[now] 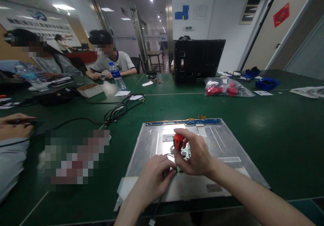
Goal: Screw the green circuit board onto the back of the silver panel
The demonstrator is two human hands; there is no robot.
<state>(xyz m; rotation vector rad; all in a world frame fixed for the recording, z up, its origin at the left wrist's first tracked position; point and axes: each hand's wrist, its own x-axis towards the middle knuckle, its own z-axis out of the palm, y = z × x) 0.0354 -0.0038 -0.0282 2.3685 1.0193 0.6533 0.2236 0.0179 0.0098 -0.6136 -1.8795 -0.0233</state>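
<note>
A flat metal display panel (157, 145) lies on the green table, a blue circuit strip (212, 121) along its far edge. My right hand (196, 151) grips a screwdriver (178, 141) with a red and black handle over the small green circuit board (186, 152) at the panel's middle. The screwdriver's tip is hidden. My left hand (158, 173) rests at the board's near left edge, fingers closed around a thin black cable (157, 207), whose connector hangs at the panel's near edge.
Coiled black cables (121, 109) lie left of the panel. A co-worker's hand (17, 126) is at the far left. Beyond stand a bottle (116, 76), a black monitor (198, 60), a plastic bag (226, 87) and blue trays (267, 83). Two people sit at the back left.
</note>
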